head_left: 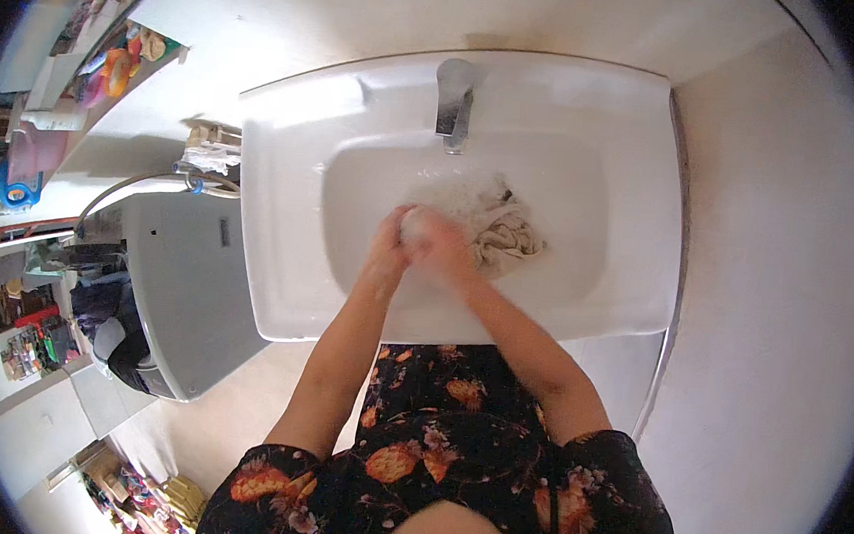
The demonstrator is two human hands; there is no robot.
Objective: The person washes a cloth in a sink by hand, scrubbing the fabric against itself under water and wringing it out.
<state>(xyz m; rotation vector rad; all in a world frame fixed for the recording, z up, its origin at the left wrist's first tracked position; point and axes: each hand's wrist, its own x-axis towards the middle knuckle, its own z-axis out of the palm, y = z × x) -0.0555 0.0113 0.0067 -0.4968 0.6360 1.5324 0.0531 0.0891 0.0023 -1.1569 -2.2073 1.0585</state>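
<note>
My left hand point(387, 248) and my right hand point(442, 249) are pressed together over the basin of a white sink point(574, 183). Both are closed around a whitish lump point(414, 225), perhaps soap or suds, which I cannot make out. Motion blurs the fingers of the right hand. Just right of my hands, a crumpled wet cloth point(511, 240), beige-white with dark patches, lies in the basin. Foamy water point(453, 191) surrounds it. The chrome faucet point(455, 104) stands at the sink's far edge, beyond my hands.
Left of the sink stands a grey washing machine point(190, 284) with dark laundry point(108, 307) at its opening. A hose point(133, 184) curves above it. Shelves with bottles and small goods point(40, 347) line the far left. A bare wall point(766, 294) rises close on the right.
</note>
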